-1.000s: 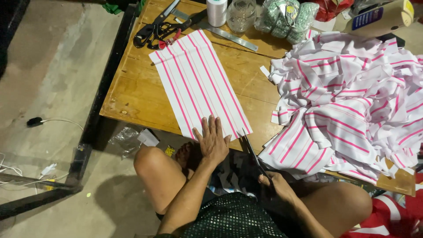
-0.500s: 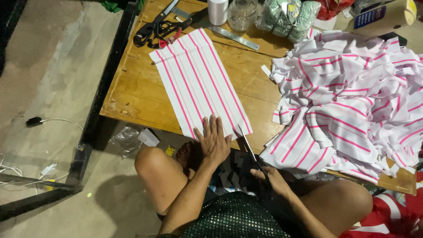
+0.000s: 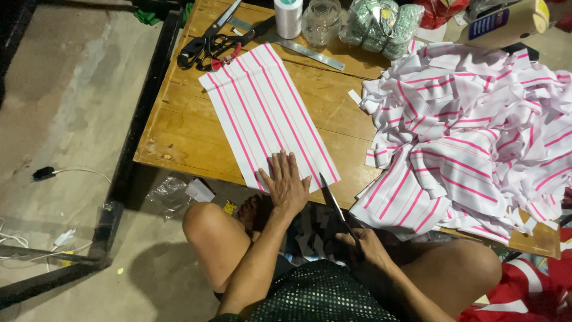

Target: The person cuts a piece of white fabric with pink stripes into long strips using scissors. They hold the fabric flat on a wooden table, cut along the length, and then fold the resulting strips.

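Observation:
A flat rectangle of white cloth with pink stripes (image 3: 268,113) lies on the low wooden table (image 3: 179,131). My left hand (image 3: 287,185) presses flat on the cloth's near end, fingers spread. My right hand (image 3: 363,247) grips the handles of a pair of scissors (image 3: 333,200); the blades point up toward the near right corner of the cloth, at the table's front edge.
A large heap of pink-striped cloth pieces (image 3: 471,125) fills the table's right side. At the back lie black shears (image 3: 208,42), a metal ruler (image 3: 304,48), a thread spool (image 3: 288,16), a glass jar (image 3: 322,21) and a plastic bag (image 3: 381,27). Concrete floor with cables lies left.
My right hand has brought the scissors up closer to the cloth's near right corner. My left hand stays pressed on the cloth.

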